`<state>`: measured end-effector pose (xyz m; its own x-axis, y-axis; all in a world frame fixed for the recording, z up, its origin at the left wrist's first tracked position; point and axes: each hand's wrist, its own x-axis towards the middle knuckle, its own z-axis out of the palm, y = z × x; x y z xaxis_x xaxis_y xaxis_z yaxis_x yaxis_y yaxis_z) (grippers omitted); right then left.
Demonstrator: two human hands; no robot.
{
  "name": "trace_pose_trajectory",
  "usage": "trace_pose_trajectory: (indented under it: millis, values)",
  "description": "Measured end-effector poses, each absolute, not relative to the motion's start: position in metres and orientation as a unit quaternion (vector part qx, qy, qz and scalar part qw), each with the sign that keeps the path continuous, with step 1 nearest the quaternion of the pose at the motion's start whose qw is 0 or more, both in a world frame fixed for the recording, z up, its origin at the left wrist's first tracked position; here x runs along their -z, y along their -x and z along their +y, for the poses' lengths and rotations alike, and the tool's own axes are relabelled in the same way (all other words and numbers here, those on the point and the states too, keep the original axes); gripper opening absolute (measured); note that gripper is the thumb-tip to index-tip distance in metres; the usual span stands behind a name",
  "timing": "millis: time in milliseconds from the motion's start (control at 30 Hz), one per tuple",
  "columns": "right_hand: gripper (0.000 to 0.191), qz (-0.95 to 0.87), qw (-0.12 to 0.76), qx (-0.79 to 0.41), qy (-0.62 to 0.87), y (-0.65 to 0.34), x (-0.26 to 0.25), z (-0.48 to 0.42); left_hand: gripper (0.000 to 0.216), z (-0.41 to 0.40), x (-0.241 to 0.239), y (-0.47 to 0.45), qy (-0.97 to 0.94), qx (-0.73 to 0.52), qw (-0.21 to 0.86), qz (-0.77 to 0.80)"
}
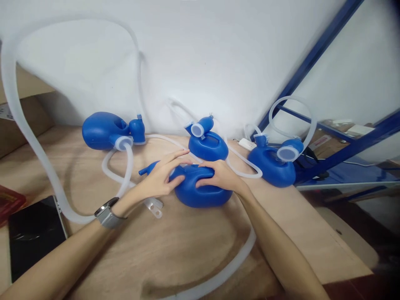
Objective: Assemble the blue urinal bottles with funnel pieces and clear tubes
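A blue plastic urinal bottle [203, 198] lies on the wooden table right in front of me. My right hand [218, 177] is wrapped round its handle, with the thumb near the handle opening. My left hand [164, 175] curves over the neck end, thumb below and fingers stretched across the top, hiding most of the neck. A small blue funnel-shaped piece [147, 168] pokes out behind my left hand. Close under that hand, a clear plastic strap with holes [154, 208] rests on the table. My left wrist wears a watch [108, 211].
More blue urinal bottles with hoses stand at the left [98, 131], the back middle [208, 146] and the right [270, 166]. A long white hose [37, 150] loops up the left side; another hose [215, 285] crosses the front. A black tablet [36, 233] and blue metal rack [312, 54] flank the table.
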<state>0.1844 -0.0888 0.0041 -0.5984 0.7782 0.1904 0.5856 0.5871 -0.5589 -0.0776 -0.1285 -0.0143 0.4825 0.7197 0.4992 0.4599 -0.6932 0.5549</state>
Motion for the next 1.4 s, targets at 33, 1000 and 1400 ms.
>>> trace_pose_trajectory:
  millis: [33,1000,1400]
  values:
    - [0.049,-0.862,0.213,-0.226,0.400,-0.185,-0.004,-0.088,0.043,-0.128,0.013,0.079,-0.844,-0.367,0.181,0.347]
    - [0.048,-0.868,0.096,-0.284,0.395,-0.168,-0.036,-0.091,0.068,-0.094,-0.007,0.177,-0.771,-0.076,0.139,0.616]
    - [0.051,-0.882,0.054,-0.229,0.408,-0.140,-0.032,-0.028,0.069,-0.093,-0.019,0.201,-0.772,-0.076,0.157,0.611]
